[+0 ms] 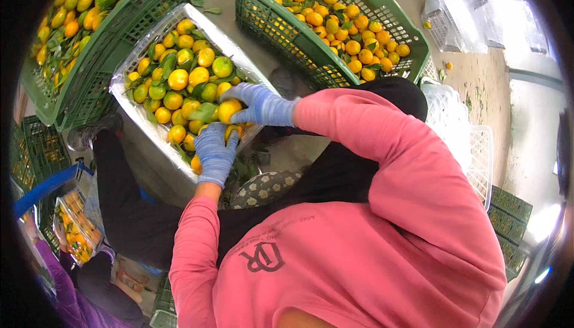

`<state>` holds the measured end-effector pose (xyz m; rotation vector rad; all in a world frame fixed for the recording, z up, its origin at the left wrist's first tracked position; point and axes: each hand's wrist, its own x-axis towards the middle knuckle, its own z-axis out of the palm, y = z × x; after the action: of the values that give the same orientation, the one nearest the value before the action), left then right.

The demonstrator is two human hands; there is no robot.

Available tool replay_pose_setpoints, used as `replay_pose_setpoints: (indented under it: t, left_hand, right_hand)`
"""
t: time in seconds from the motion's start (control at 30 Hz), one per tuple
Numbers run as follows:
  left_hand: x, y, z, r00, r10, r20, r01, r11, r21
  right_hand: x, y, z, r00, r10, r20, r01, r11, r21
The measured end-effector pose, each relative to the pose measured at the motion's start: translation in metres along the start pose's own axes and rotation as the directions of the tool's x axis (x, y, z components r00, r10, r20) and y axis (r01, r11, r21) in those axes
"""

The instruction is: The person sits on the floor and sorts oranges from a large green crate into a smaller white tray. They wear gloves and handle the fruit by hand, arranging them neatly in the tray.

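Note:
A white crate lined with clear plastic [128,110] stands tilted across the view before me, full of orange, yellow and green mandarins [178,79] with leaves. My right hand [258,104], in a blue knitted glove, has its thumb and fingers around a yellow-orange mandarin [229,110] at the crate's near right corner. Just below it, my left hand [215,151], gloved alike, reaches over the crate's near edge with its fingers on another mandarin [233,131], partly hidden by the hand.
Green plastic crates of mandarins stand at the upper left [74,90] and beyond the white crate at the top [287,28]. White baskets [480,162] are stacked at the right. At the lower left a co-worker in a purple sleeve [58,274] holds a filled, plastic-lined basket [78,227].

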<state>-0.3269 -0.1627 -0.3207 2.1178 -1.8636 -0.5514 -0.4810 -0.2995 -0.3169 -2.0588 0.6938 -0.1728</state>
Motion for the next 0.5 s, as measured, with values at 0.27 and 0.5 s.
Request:
replay_pose_setpoints:
  t: [0.27,0.5]
  left_hand:
    - [0.001,0.011,0.002,0.982,0.147,-0.116,-0.142,0.988,0.054]
    - [0.014,-0.006,0.021,0.969,0.242,0.046,-0.232,0.959,-0.164]
  right_hand:
    - [0.007,0.006,-0.002,0.931,0.245,0.270,-0.170,0.946,-0.275]
    - [0.025,-0.028,-0.050,0.903,0.170,0.395,-0.029,0.941,-0.338]
